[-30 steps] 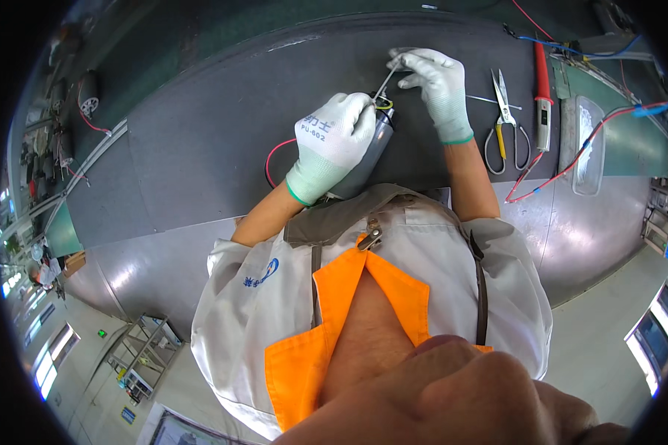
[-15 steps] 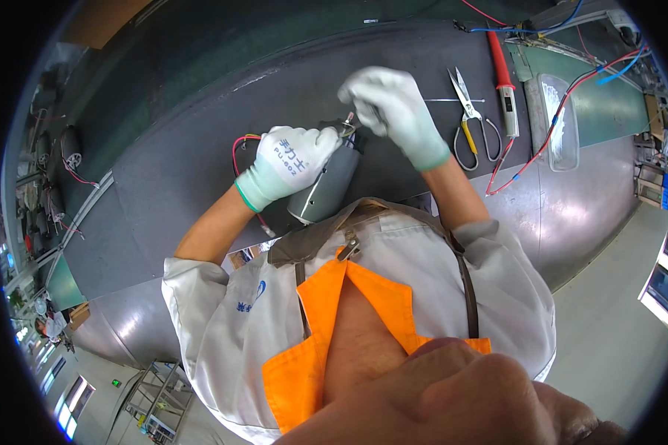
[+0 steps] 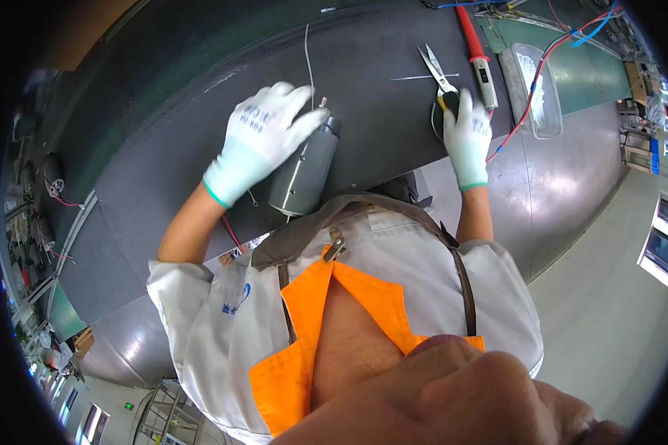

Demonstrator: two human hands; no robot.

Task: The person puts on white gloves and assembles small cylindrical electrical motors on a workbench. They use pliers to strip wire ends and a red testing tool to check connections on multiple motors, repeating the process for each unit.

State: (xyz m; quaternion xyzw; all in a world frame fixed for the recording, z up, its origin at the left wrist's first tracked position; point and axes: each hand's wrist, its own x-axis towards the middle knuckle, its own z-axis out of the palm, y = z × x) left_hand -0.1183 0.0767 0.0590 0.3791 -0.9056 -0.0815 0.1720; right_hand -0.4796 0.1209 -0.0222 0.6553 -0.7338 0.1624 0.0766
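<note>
My left hand (image 3: 263,137), in a white glove, grips the upper end of a grey metal cylinder, a small motor (image 3: 304,178), lying on the dark bench mat (image 3: 178,170). A thin white wire (image 3: 308,52) runs up from the motor's tip, and a red lead (image 3: 230,233) trails from under it near my forearm. My right hand (image 3: 467,137), also gloved, is off to the right, laid over the handles of a pair of scissors (image 3: 433,65), whose blades point away from me. The handles are mostly hidden under my fingers.
A red-handled tool (image 3: 473,44) lies just right of the scissors. Beyond it sits a clear plastic tray (image 3: 534,89) with red and blue wires (image 3: 531,96) across it. The bench's bare metal edge (image 3: 557,193) curves at right; small motors (image 3: 52,182) stand far left.
My right hand has left the motor's wire end and moved right onto the scissors. My left hand stays on the motor, which now lies lower and more upright in view.
</note>
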